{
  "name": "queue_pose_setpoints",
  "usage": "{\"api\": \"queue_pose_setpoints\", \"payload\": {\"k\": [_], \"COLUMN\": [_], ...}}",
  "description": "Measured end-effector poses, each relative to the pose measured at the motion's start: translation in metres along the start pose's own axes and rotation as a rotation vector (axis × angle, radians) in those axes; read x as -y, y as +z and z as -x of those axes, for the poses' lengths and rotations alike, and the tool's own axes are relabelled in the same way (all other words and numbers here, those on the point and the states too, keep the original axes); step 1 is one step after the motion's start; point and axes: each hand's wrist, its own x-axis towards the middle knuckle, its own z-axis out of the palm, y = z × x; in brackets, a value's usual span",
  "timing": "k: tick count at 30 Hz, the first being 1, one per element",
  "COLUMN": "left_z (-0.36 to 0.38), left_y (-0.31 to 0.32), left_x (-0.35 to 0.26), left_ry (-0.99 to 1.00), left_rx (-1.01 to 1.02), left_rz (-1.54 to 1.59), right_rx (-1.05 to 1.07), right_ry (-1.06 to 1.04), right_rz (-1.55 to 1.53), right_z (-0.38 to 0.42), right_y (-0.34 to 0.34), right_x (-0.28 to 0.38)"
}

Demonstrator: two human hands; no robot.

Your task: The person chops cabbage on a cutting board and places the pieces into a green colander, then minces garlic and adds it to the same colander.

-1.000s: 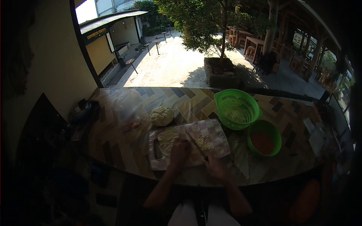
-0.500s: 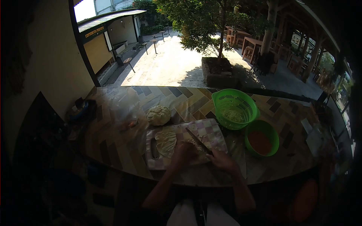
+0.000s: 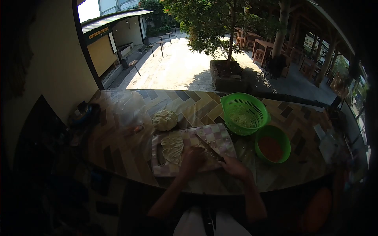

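A checkered pink-and-white cutting board (image 3: 189, 135) lies on the table in front of me. My right hand (image 3: 236, 168) grips a knife (image 3: 208, 146), whose blade slants up and left across the board. Curled and closed, my left hand (image 3: 193, 158) rests on the board left of the blade; whatever lies beneath its fingers is hidden. A pale cabbage leaf (image 3: 172, 148) lies flat just left of that hand. Small chopped bits (image 3: 203, 146) are scattered around the blade. Behind the board's left corner sits a round cabbage head (image 3: 165, 120).
A green colander (image 3: 246, 114) with pale shreds inside stands behind the board's right side. Beside it is a green bowl (image 3: 273, 144) with orange-red contents. A clear plastic bag (image 3: 130, 108) lies at the back left of the wood-patterned table (image 3: 118, 157).
Both hands and the knife stay in nearly the same place. The right hand and knife handle have shifted very slightly; the whole view has moved a little.
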Motion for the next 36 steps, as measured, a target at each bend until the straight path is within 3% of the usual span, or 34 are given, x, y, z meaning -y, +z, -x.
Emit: {"api": "queue_pose_setpoints", "payload": {"k": [3, 6, 9, 12, 15, 25, 28, 36], "left_z": [0.001, -0.004, -0.004, -0.001, -0.001, -0.019, -0.022, -0.016], "left_y": [0.021, 0.025, 0.024, 0.026, 0.022, -0.001, -0.004, 0.002], "left_x": [0.011, 0.026, 0.021, 0.024, 0.027, 0.027, 0.022, 0.024], "left_ry": [-0.149, -0.020, -0.034, -0.029, -0.057, -0.178, -0.196, -0.129], "left_rx": [-0.187, 0.009, 0.046, 0.044, -0.057, -0.095, -0.054, -0.071], "left_rz": [0.055, -0.097, -0.073, -0.032, 0.065, 0.102, 0.084, 0.088], "right_rx": [0.040, -0.078, -0.090, 0.021, -0.180, -0.150, -0.108, -0.176], "right_ry": [0.064, 0.101, 0.208, 0.132, -0.162, 0.051, -0.044, 0.013], "right_rz": [0.032, 0.016, 0.049, 0.021, -0.228, 0.251, 0.240, 0.050], "right_z": [0.007, 0.011, 0.005, -0.007, 0.005, 0.019, 0.016, 0.021], "right_y": [-0.002, 0.030, 0.043, 0.015, 0.001, -0.033, -0.027, -0.022], "right_x": [-0.002, 0.002, 0.011, 0.013, -0.007, -0.014, -0.017, -0.009]}}
